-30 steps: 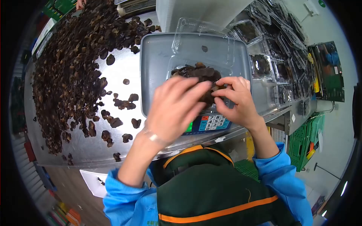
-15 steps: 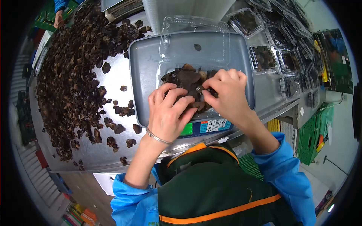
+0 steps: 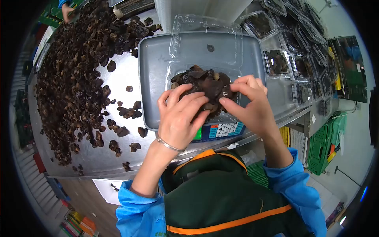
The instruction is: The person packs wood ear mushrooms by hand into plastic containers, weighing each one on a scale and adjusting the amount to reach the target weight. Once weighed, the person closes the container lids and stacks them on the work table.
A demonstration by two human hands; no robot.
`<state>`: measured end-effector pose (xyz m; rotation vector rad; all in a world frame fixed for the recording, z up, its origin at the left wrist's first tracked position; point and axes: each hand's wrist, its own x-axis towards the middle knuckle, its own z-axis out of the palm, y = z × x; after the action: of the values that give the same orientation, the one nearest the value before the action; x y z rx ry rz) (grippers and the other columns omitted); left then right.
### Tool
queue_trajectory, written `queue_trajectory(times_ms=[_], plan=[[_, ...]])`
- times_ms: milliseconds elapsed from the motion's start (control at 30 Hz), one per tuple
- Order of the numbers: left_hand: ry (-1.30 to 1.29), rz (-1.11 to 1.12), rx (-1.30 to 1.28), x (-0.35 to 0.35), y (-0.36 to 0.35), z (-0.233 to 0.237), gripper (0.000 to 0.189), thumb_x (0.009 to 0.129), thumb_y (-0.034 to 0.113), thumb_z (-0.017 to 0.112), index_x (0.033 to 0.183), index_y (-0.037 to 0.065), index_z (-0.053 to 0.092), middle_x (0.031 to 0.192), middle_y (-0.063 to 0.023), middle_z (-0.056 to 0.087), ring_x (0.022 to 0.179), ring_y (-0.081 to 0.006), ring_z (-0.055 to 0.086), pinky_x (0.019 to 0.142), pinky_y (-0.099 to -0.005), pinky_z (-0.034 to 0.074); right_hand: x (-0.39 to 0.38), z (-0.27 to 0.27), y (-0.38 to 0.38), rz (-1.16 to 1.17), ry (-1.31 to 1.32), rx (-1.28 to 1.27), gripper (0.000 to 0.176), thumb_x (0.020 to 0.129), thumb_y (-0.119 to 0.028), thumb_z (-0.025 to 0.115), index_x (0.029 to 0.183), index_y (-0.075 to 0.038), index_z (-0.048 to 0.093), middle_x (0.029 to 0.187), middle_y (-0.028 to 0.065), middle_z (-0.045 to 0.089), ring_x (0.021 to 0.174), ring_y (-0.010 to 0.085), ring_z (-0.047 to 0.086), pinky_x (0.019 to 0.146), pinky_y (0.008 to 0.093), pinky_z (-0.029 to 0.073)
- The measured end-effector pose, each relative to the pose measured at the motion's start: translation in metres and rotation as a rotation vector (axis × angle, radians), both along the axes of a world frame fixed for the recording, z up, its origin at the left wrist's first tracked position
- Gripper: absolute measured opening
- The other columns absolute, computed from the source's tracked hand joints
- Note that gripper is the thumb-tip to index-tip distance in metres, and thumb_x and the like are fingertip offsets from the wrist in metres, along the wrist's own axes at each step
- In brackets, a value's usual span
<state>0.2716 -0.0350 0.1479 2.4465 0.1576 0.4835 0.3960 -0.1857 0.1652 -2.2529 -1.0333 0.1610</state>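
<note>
Dark brown mushroom-like pieces (image 3: 213, 87) are heaped in a clear plastic box (image 3: 169, 73), whose lid (image 3: 173, 39) is folded back. The box lies in a grey tray (image 3: 152, 79) on a scale with a keypad (image 3: 225, 129). My left hand (image 3: 179, 114) rests on the near left of the heap, its fingers spread over the pieces. At the right edge of the heap is my right hand (image 3: 252, 104), thumb and fingers apart and touching the pieces. One small piece (image 3: 211, 48) lies alone at the tray's back.
A large pile of the same pieces (image 3: 75, 79) covers the metal table's left side. Filled, closed boxes (image 3: 276, 63) are stacked at the right. Tall stacked clear plastic (image 3: 197, 14) stands behind the tray. Another person's hand (image 3: 67, 12) is at the top left. Green crates (image 3: 319, 146) stand lower right.
My right hand has shifted right, and its thumb and fingers have parted. More of the heap shows between my hands. The other person's hand has moved up and right.
</note>
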Motion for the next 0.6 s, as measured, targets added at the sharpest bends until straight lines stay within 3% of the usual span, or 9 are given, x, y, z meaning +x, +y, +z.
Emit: queue_trajectory(times_ms=[67, 133, 167, 233, 333, 367, 433, 533, 600], plan=[[-0.061, 0.077, -0.001, 0.003, -0.007, 0.009, 0.023, 0.069, 0.008, 0.070, 0.091, 0.008, 0.064, 0.099, -0.0046, 0.061, 0.104, -0.0264, 0.051, 0.090, -0.0372, 0.033, 0.002, 0.006, -0.006, 0.014, 0.227, 0.043, 0.026, 0.068, -0.023, 0.074, 0.085, -0.006, 0.064, 0.094, 0.0044, 0.057, 0.089, 0.0213, 0.050, 0.083, 0.0318, 0.033], [-0.163, 0.197, -0.109, 0.000, -0.009, 0.020, 0.016, 0.073, 0.004, 0.066, 0.089, 0.006, 0.066, 0.097, -0.0078, 0.062, 0.098, -0.0258, 0.053, 0.085, -0.0349, 0.038, 0.002, 0.015, -0.008, 0.028, 0.240, 0.067, 0.026, 0.069, -0.022, 0.074, 0.086, -0.005, 0.063, 0.093, 0.0045, 0.057, 0.088, 0.0217, 0.050, 0.082, 0.0319, 0.033], [-0.143, 0.205, -0.280, -0.005, -0.008, 0.023, 0.016, 0.082, 0.006, 0.061, 0.097, 0.004, 0.064, 0.097, -0.0082, 0.062, 0.097, -0.0218, 0.054, 0.079, -0.0329, 0.044, -0.001, 0.019, -0.009, 0.035, 0.262, 0.089, 0.026, 0.070, -0.022, 0.073, 0.086, -0.005, 0.063, 0.092, 0.0045, 0.057, 0.088, 0.0222, 0.050, 0.082, 0.0319, 0.034], [-0.013, 0.241, -1.061, -0.012, -0.016, 0.029, 0.025, 0.089, 0.011, 0.056, 0.113, 0.005, 0.057, 0.106, -0.0073, 0.058, 0.093, -0.0145, 0.054, 0.073, -0.0285, 0.049, -0.005, 0.024, -0.009, 0.067, 0.210, 0.087, 0.027, 0.070, -0.022, 0.073, 0.089, -0.006, 0.063, 0.094, 0.0039, 0.056, 0.089, 0.0218, 0.049, 0.082, 0.0326, 0.033], [-0.040, 0.020, -1.768, -0.014, -0.022, 0.029, 0.041, 0.095, 0.020, 0.046, 0.132, 0.006, 0.037, 0.119, -0.0095, 0.050, 0.095, -0.0138, 0.054, 0.075, -0.0265, 0.051, -0.025, 0.039, 0.005, 0.190, 0.015, 0.000, 0.032, 0.070, -0.023, 0.072, 0.097, -0.008, 0.062, 0.099, 0.0029, 0.054, 0.090, 0.0212, 0.047, 0.082, 0.0342, 0.031], [-0.074, 0.107, -2.008, -0.019, -0.027, 0.029, 0.036, 0.094, 0.017, 0.047, 0.127, 0.006, 0.043, 0.111, -0.0097, 0.054, 0.091, -0.0159, 0.056, 0.068, -0.0263, 0.051, -0.037, 0.045, 0.013, 0.263, -0.130, -0.078, 0.036, 0.070, -0.023, 0.072, 0.102, -0.010, 0.062, 0.101, 0.0024, 0.053, 0.091, 0.0209, 0.046, 0.082, 0.0351, 0.030], [-0.254, 0.024, -2.174, -0.052, -0.026, -0.002, 0.030, 0.092, 0.013, 0.049, 0.121, 0.007, 0.047, 0.101, -0.0093, 0.058, 0.084, -0.0182, 0.056, 0.059, -0.0265, 0.049, -0.058, 0.057, 0.026, 0.349, 0.017, 0.029, 0.044, 0.069, -0.018, 0.072, 0.110, -0.011, 0.058, 0.105, 0.0042, 0.051, 0.092, 0.0212, 0.046, 0.081, 0.0357, 0.031], [-0.554, 0.408, -2.392, -0.137, -0.029, -0.027, 0.027, 0.087, 0.016, 0.054, 0.113, 0.008, 0.053, 0.095, -0.0094, 0.059, 0.074, -0.0185, 0.052, 0.052, -0.0257, 0.043, -0.072, 0.039, 0.028, 0.465, 0.173, 0.204, 0.038, 0.064, 0.003, 0.068, 0.100, -0.008, 0.062, 0.097, 0.0072, 0.054, 0.086, 0.0238, 0.050, 0.074, 0.0330, 0.039], [-0.748, 0.859, -2.325, -0.208, -0.032, -0.040, 0.023, 0.085, 0.016, 0.057, 0.106, 0.008, 0.056, 0.091, -0.0077, 0.059, 0.071, -0.0158, 0.052, 0.051, -0.0239, 0.042, -0.087, 0.033, 0.025, 0.631, 0.358, 0.159, 0.026, 0.068, 0.002, 0.067, 0.091, -0.007, 0.065, 0.081, 0.0072, 0.057, 0.074, 0.0230, 0.054, 0.065, 0.0322, 0.043]])
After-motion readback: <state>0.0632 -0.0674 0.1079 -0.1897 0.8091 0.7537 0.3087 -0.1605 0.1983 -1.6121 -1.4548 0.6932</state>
